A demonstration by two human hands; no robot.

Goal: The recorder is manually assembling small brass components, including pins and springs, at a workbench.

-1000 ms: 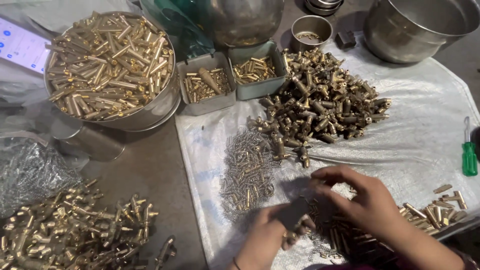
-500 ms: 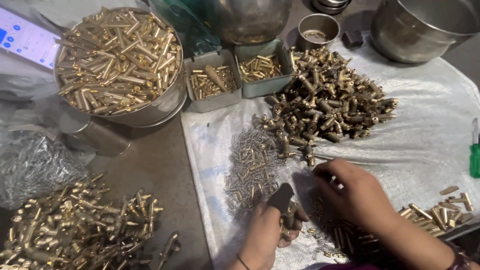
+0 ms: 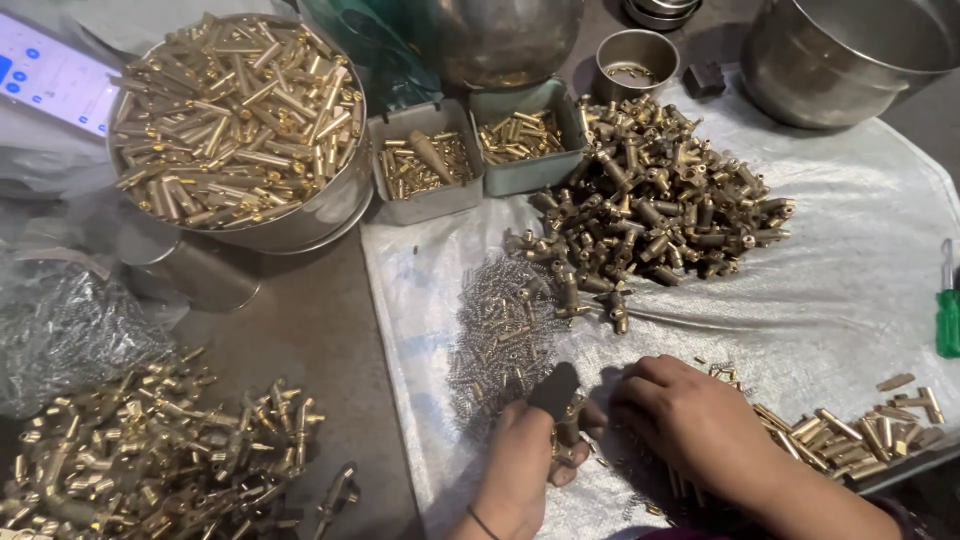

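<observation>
Where the bench runs from nine o'clock to three, sorted piles sit within arm's reach. At nine o'clock lies a heap of brass fittings [image 3: 150, 450], shiny and knobbly. At eleven a steel bowl [image 3: 330, 205] holds smooth brass tubes [image 3: 235, 110], kept from rolling. Two grey trays [image 3: 478, 150] at twelve separate small pins. On the white sheet [image 3: 850, 290] at centre, thin wire springs [image 3: 505, 335] spread flat. At six, the left hand [image 3: 520, 465], thumb capped dark, pinches a brass piece [image 3: 570, 430]. The right hand [image 3: 690, 425] curls loosely beside it, fingertips touching. Darker fittings [image 3: 660, 205] heap at one o'clock.
</observation>
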